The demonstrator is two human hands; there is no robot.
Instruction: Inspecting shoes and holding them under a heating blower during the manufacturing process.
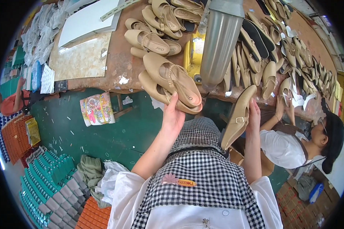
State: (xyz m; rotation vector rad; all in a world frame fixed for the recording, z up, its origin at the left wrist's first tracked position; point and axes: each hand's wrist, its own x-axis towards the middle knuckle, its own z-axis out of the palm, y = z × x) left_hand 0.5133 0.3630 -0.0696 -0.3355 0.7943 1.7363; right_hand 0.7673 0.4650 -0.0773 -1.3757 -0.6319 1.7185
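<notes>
Nearest to the camera, a black-and-white checked apron (202, 164) is worn over a white shirt (126, 194); it is seen below and between the two hands. By the left hand (174, 114), two beige shoes are grasped together near their heel ends — an upper shoe (162, 68), against which the thumb is pressed, and a lower shoe (150, 84), which is partly covered by it. Their toes are directed away from the body. By the right hand (254, 116), a single shoe (237, 122) is grasped at its edge, in a tilted position, with its buckle (239, 120) turned to the camera.

Beyond both hands, a brown table (116, 63) is seen. On it, ahead of the left hand, a pile of beige shoes (153, 41) is placed; ahead of and between the hands, a metal column (222, 42) is situated beside a yellow machine part (195, 57). To the right of the right hand, a co-worker (283, 149) is seated at the table. Well to the left of the left hand, a cushion (97, 109) with cartoon figures is noticed above the green floor (118, 137).
</notes>
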